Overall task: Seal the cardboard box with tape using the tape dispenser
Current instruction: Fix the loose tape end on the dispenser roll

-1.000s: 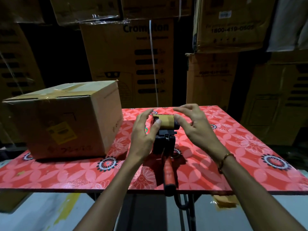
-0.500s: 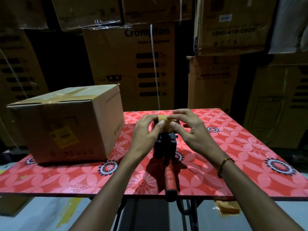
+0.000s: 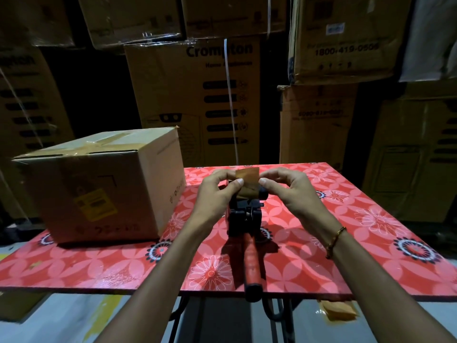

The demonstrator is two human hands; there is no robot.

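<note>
Behind everything rises a wall of stacked brown cardboard cartons (image 3: 195, 100), one printed "Crompton" in dark letters. In front of me is the table with its red flower-patterned top (image 3: 371, 219), and on its left side sits the brown cardboard box (image 3: 99, 184) I am to seal — flaps down, strips of brown tape already crossing its top, a yellow label on the face toward me. The tape dispenser (image 3: 244, 219), black-bodied with a red handle, lies on the table just right of the box and apart from it, its handle pointing at me and overhanging the near edge. My left hand (image 3: 217, 194) and my right hand (image 3: 291, 191) are both raised over the dispenser's far end, each with thumb and forefinger curled to pinch one side of the free end of brown tape (image 3: 247, 180) — left on its left edge, right on its right, the strip standing up between them. A thin beaded bracelet (image 3: 335, 240) circles my right wrist.
</note>
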